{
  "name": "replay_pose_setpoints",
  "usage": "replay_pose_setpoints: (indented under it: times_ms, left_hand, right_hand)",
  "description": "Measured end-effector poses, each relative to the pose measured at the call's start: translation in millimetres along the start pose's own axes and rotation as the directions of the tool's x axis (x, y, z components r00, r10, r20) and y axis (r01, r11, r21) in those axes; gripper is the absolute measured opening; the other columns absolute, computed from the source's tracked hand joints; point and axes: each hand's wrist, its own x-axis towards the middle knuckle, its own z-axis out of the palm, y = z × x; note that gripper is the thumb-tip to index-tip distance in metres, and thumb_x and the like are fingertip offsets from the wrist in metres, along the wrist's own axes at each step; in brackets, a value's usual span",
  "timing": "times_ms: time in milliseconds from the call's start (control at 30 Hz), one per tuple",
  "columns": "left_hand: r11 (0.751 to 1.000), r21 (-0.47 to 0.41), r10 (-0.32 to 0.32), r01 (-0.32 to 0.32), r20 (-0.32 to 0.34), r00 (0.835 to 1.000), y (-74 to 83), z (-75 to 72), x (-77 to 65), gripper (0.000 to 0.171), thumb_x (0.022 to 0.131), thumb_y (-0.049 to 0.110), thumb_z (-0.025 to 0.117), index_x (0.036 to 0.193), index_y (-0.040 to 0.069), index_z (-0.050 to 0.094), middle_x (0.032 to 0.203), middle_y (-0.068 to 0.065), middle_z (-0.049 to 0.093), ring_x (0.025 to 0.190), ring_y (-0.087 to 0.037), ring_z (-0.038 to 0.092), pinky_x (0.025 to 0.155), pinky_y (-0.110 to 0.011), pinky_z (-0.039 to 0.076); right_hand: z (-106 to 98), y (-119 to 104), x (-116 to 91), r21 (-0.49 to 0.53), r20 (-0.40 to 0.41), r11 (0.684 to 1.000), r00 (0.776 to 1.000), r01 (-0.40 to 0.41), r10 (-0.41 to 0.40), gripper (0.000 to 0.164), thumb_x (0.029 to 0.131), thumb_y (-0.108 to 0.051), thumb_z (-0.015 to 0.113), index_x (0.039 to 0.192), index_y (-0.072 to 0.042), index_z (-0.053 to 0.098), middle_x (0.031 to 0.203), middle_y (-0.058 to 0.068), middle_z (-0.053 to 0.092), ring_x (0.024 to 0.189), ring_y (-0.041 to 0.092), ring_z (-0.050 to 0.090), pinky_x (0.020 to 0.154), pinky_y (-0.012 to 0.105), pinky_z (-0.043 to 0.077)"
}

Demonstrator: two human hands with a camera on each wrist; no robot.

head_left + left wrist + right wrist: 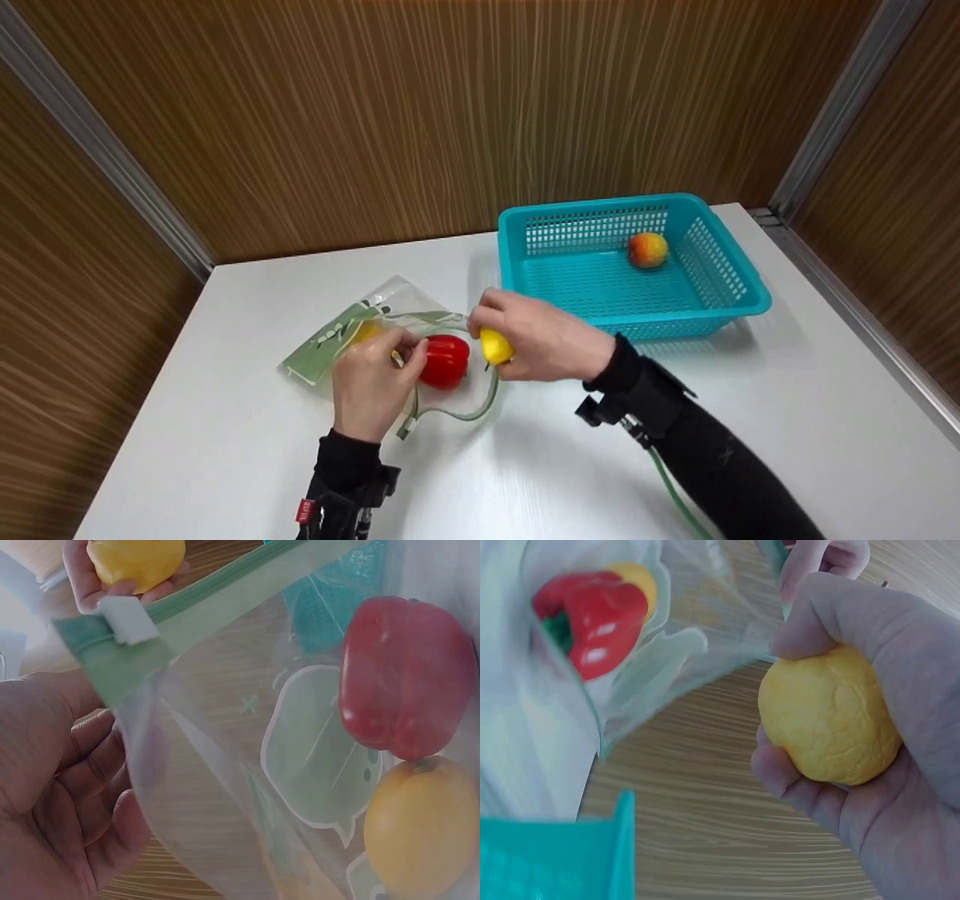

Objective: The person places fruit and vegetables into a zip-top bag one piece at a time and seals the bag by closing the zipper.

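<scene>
Fruit [496, 348], yellow and rounded, sits near the middle of the head view, gripped by the right hand [541, 337], thumb and fingers curled round it. At lower centre, the left hand [373, 386] pinches the edge of a gaping clear bag [324, 346], which contains a red pepper [444, 362] and a second yellow fruit [421, 829]. A turquoise basket [577, 281] at upper right holds a red-and-yellow fruit [647, 250].

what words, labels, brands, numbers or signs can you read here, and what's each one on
No word, brand or number is legible.
Bag: a small cross-like mark and a speech-bubble print, with no readable lettering.
Red tag by the left sleeve: pale marks, too small to read.
Right sleeve: a faint mark, too blurred to read.
</scene>
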Motion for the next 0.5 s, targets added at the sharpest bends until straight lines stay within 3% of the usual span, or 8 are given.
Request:
replay_pose_setpoints:
  times_ms: [367,500]
  left_hand:
    - [1.000,0.023,0.020,-0.020,-0.011,1.000,0.7,-3.1,2.6,0.007,0.081,0.019,0.072,0.078,0.013,0.071,0.067,-0.001,0.069,0.059,-0.016,0.061,0.054,-0.022,0.042]
    - [0.999,0.035,0.026,-0.026,-0.008,1.000,0.6,-3.3,0.5,0.006,0.081,0.019,0.072,0.078,0.014,0.071,0.067,0.000,0.069,0.059,-0.010,0.058,0.054,-0.020,0.042]
  right_hand:
    - [25.3,-5.8,-2.3,0.049,-0.032,0.999,0.999,0.012,-0.010,0.043,0.069,-0.022,0.077,0.107,-0.023,0.057,0.104,-0.003,0.054,0.090,0.011,0.053,0.077,0.021,0.052]
    - [34.0,-3.9,-6.2,0.060,-0.008,0.998,1.000,0.002,-0.001,0.041,0.071,-0.025,0.077,0.107,-0.023,0.057,0.105,-0.003,0.055,0.091,0.011,0.053,0.077,0.021,0.052]
